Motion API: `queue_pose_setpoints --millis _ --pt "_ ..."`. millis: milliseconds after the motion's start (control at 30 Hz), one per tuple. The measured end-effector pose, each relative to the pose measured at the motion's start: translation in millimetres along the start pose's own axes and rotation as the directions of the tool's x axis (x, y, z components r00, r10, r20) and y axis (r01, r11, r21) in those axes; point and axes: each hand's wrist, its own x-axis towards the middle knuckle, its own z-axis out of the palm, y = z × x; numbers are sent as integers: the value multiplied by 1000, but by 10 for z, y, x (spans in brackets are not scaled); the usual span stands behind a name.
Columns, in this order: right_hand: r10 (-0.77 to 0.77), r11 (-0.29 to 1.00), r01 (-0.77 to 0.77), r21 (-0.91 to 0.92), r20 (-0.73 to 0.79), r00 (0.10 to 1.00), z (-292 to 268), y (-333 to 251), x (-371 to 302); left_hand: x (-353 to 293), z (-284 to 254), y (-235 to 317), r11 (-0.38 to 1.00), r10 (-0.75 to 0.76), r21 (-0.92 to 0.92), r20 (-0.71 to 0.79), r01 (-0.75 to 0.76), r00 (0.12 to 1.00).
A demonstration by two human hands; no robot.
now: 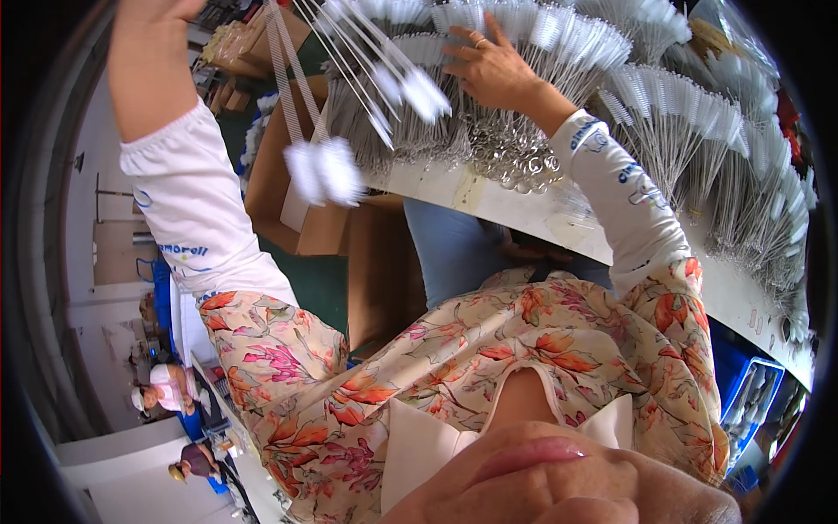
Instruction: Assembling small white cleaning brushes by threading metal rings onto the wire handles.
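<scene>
At the top left edge, my left hand (168, 9) is raised and mostly cut off, its fingers out of view. White-bristled wire brushes (323, 173) hang in mid-air beside it, blurred by motion. Their thin twisted stems fan out from a point just beyond the top edge, near that hand. My right hand (497, 70), a ring on one finger, rests with fingers spread over a dense row of similar brushes (559, 35) on the table. Below that hand, the metal loop ends (519, 162) of the brushes lie bunched toward the table's near edge.
More brush piles (681, 113) cover the white table (489, 199) to the right. Open cardboard boxes (371, 262) stand left of my legs. A blue crate (755, 402) sits below the table at right. Two people (170, 389) are far off at lower left.
</scene>
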Motion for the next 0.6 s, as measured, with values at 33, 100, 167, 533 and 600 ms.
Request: queue_pose_setpoints --millis 33,100,167,533,600 --pt "-6 1000 6 6 -1 1000 0 28 -10 -96 60 14 986 -138 88 -33 141 990" --pt "-80 986 85 146 -42 996 -34 102 55 -393 166 54 963 -137 234 8 131 991" --pt "-141 968 142 206 -19 990 -214 102 70 -621 120 103 931 -160 335 9 148 987" --pt "-614 -618 -502 605 27 789 -460 -1815 -617 -2057 416 85 880 -187 370 -309 298 933" --pt "-457 -889 -457 23 -5 889 -337 -2226 -587 -2638 668 150 894 -218 271 -431 356 876"
